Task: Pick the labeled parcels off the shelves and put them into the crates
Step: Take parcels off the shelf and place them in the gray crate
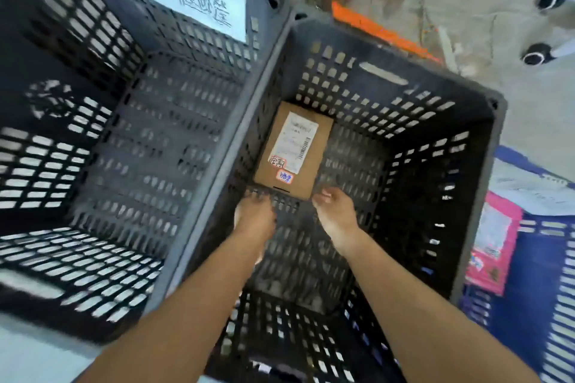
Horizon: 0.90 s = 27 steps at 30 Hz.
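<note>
Black slotted plastic is forming the right-hand crate point(342, 78), where the parcel point(292, 149) is lying flat on the floor, tight against the left wall.

Risk, as I am judging it: my left hand point(255, 216) and right hand point(334, 211) are hanging just beside its near edge. A fingertip catching that edge on lifting out could be tipping or dragging it.

Both sets of fingers are curling loosely and gripping nothing, though blur is softening the left.

The parcel is showing plain brown cardboard, undented, with a white barcode label point(297, 141) facing up and two small handwritten stickers point(284, 177) nearest me.
</note>
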Each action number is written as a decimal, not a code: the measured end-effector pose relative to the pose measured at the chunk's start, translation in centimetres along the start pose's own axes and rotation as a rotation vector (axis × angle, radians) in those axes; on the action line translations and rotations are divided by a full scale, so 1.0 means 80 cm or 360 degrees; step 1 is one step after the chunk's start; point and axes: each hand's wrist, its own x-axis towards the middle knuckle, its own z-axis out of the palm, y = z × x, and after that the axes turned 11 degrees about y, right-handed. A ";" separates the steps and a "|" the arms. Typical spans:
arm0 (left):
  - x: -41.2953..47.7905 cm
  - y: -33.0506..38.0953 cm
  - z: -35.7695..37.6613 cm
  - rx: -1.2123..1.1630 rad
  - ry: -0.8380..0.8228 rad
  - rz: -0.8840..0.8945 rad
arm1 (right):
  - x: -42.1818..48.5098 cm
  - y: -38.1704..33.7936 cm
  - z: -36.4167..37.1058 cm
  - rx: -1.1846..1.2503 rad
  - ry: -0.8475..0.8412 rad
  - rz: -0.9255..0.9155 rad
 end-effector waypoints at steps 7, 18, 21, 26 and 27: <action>-0.207 0.040 -0.164 -0.0254 -0.0035 -0.0073 | -0.208 -0.103 -0.103 -0.0130 -0.0281 -0.0132; -0.524 0.067 -0.547 -0.1173 0.0330 0.0193 | -0.677 -0.271 -0.112 -0.0162 -0.1124 -0.0946; -0.600 0.025 -0.658 -0.1388 0.0507 0.0329 | -0.816 -0.264 -0.087 -0.0131 -0.1363 -0.1166; -0.711 -0.087 -0.850 -0.1629 0.0833 0.0618 | -1.069 -0.226 -0.043 0.0005 -0.1699 -0.1455; -0.731 -0.109 -0.888 -0.1668 0.0906 0.0663 | -1.115 -0.215 -0.037 0.0007 -0.1759 -0.1522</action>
